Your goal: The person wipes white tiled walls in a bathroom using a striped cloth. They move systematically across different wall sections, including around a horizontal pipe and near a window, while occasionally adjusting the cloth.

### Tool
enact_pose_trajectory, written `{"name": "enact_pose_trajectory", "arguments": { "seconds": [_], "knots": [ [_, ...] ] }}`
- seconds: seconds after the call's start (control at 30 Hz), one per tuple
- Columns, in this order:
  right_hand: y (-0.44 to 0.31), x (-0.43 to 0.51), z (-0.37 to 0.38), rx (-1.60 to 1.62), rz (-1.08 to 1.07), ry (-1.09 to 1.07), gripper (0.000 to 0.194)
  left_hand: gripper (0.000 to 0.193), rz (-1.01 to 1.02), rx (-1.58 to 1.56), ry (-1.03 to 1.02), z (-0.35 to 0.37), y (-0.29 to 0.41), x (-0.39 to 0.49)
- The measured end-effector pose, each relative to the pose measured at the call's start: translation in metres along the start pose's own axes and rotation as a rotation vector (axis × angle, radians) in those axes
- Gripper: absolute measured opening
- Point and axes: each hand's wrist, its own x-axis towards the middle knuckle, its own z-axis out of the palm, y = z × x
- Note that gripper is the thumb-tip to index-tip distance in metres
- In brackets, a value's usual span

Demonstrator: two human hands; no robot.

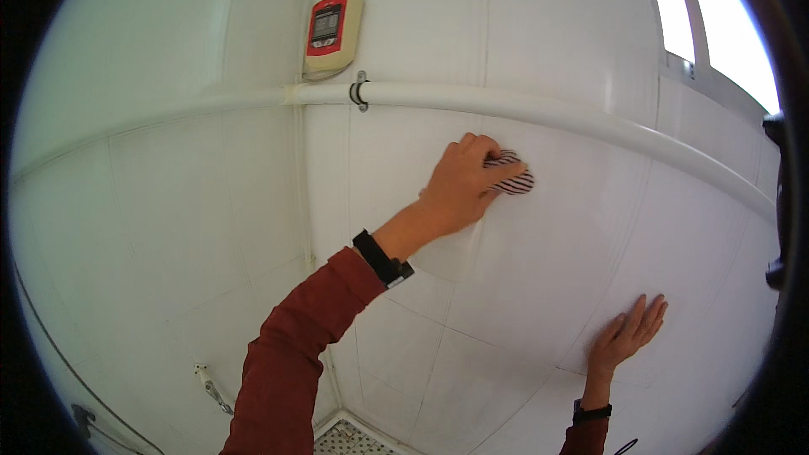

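My left hand (461,186) holds a round pad with dark and light stripes (517,183) against the white wall panel (404,158), just below a white horizontal pipe (442,96). Its fingertips pinch the pad, and part of the pad is hidden behind them. Lower on the right, my right hand (626,338) rests on the same wall, fingers apart, holding nothing. Both wrists wear black straps over or beside dark red sleeves.
A red and cream control unit with a screen (334,35) is mounted above the pipe, near a black-lined pipe clamp (359,92). A window (708,31) is at upper right. Lower left are a metal wall fitting (215,392) and a hose (69,366). Speckled flooring (351,441) shows below.
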Motion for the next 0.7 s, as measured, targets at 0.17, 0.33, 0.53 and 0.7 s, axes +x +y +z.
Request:
{"name": "enact_pose_trajectory", "arguments": {
  "seconds": [0.17, 0.33, 0.53, 0.7],
  "knots": [
    [0.001, -0.001, 0.001, -0.009, -0.002, 0.015, 0.044, 0.058, -0.282, 0.024, 0.224, -0.025, -0.087, -0.075],
    [0.000, -0.001, 0.001, -0.011, 0.011, 0.011, 0.044, 0.048, -0.912, -0.049, 0.644, -0.015, -0.129, -0.174],
    [-0.001, 0.001, 0.001, -0.044, 0.002, 0.004, 0.044, 0.048, -0.916, 0.131, 0.597, -0.026, -0.155, -0.146],
    [-0.001, 0.002, 0.002, -0.042, -0.032, 0.025, 0.045, 0.046, -0.626, 0.282, 0.424, -0.055, -0.191, -0.101]
  ]
}}
